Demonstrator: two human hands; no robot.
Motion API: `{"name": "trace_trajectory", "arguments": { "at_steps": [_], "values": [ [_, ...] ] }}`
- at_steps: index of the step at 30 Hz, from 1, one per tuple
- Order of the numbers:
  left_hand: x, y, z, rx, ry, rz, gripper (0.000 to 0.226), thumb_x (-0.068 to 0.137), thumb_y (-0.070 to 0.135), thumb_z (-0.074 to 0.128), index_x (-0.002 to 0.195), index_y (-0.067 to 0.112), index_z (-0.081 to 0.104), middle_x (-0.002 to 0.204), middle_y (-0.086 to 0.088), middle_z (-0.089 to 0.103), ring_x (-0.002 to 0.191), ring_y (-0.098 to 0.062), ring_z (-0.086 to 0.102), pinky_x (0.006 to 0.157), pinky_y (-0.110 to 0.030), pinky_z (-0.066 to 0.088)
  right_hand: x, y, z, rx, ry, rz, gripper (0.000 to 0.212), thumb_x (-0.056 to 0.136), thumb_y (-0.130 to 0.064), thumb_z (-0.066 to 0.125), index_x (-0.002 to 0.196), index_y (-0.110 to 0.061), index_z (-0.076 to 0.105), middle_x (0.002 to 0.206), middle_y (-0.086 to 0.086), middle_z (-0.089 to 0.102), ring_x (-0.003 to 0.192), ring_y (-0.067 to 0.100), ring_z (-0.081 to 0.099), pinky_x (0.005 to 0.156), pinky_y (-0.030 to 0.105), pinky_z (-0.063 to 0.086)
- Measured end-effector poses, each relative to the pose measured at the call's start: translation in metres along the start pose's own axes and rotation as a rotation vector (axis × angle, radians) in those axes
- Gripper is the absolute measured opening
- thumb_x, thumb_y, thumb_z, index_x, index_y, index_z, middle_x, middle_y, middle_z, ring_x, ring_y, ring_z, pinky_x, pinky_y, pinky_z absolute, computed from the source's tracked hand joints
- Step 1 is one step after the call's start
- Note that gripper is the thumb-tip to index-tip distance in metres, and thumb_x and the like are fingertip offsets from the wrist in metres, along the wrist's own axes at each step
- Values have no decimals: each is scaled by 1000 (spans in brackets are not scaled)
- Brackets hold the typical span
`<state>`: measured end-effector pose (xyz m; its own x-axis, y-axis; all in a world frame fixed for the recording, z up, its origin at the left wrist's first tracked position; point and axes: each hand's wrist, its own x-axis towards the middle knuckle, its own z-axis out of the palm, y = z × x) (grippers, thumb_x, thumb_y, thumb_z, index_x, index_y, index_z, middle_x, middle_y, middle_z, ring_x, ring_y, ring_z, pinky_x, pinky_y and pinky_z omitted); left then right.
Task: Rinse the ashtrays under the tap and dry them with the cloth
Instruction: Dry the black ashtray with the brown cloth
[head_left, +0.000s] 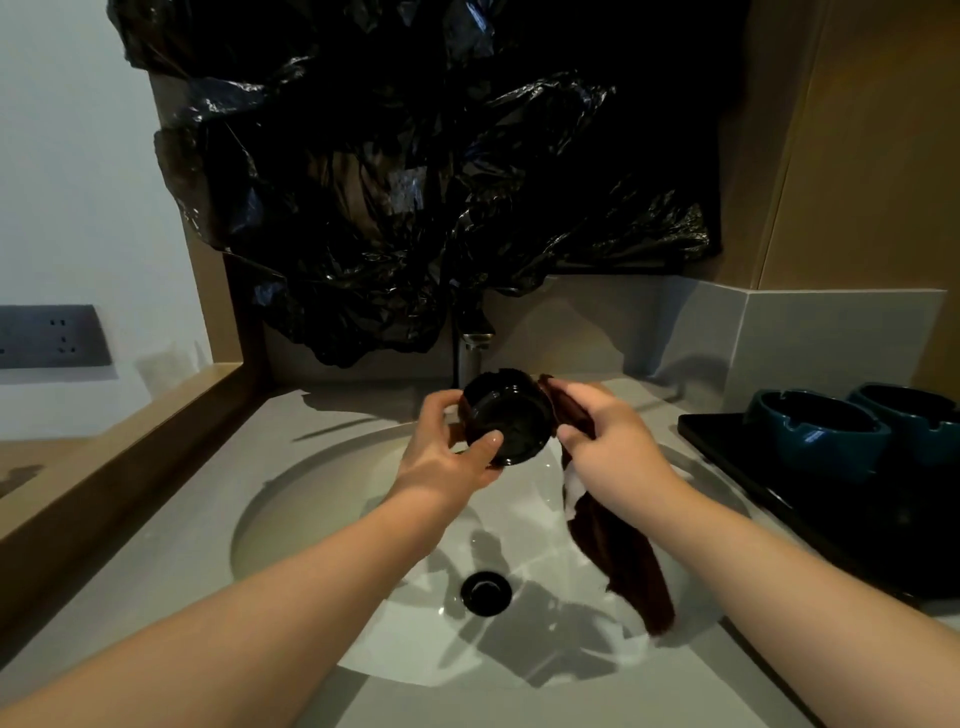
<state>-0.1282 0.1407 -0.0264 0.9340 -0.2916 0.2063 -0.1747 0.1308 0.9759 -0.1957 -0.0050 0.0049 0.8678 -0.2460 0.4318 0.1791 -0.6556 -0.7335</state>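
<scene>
Black plastic sheeting (415, 182) hangs crumpled over the wall ahead, the biggest thing in front of me. Below it the pale sink (311, 493) spreads wide under both my arms, with wet streaks shining in the bowl. On the counter to my right, a dark tray (727, 457) carries a blue ashtray (821, 431) and a second blue ashtray (917, 415) just beside it. Now the brown cloth (623, 561): my right hand (608, 431) has its upper end bunched up, fingers curled round it, pressing it against the side of the black ashtray (506, 421) while the long tail dangles over the basin. My left hand (441, 447) grips that ashtray from the other side, thumb on the near rim and fingers wrapped behind. It's tilted toward me, up in the air above the sink, just in front of the tap (470, 353). I'd call this the drying step for this one. It looks glossy and probably wet, so a hard rub from the right could twist it out of my left grip and drop it onto the hard basin. And that hanging tail could dip into the wet bowl, soak up water, and then smear instead of dry.
</scene>
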Motion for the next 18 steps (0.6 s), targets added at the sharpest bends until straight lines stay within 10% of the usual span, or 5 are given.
{"name": "trace_trajectory", "arguments": {
  "at_steps": [7, 12, 18],
  "values": [
    [1, -1, -3, 287, -95, -2, 39, 87, 28, 68, 121, 37, 49, 114, 1, 64, 99, -15, 64, 79, -33, 59, 0, 2, 0, -84, -52, 6, 48, 92, 5, 45, 133, -20, 51, 129, -2, 47, 120, 13, 44, 95, 14, 29],
    [-5, -4, 4, 656, -79, 90, 22, 76, 30, 75, 94, 27, 64, 87, 8, 67, 83, -12, 64, 71, -28, 54, -6, 1, 10, -250, -174, -108, 51, 90, 3, 44, 134, -21, 50, 121, -7, 43, 115, 6, 38, 96, 10, 22],
    [4, -2, -1, 245, 97, 47, 23, 82, 27, 74, 89, 34, 53, 94, 5, 67, 95, -19, 64, 89, -44, 54, 3, 4, -3, -181, -143, 159, 47, 91, 6, 45, 134, -13, 51, 125, 4, 53, 116, 21, 49, 82, 13, 31]
  ]
}}
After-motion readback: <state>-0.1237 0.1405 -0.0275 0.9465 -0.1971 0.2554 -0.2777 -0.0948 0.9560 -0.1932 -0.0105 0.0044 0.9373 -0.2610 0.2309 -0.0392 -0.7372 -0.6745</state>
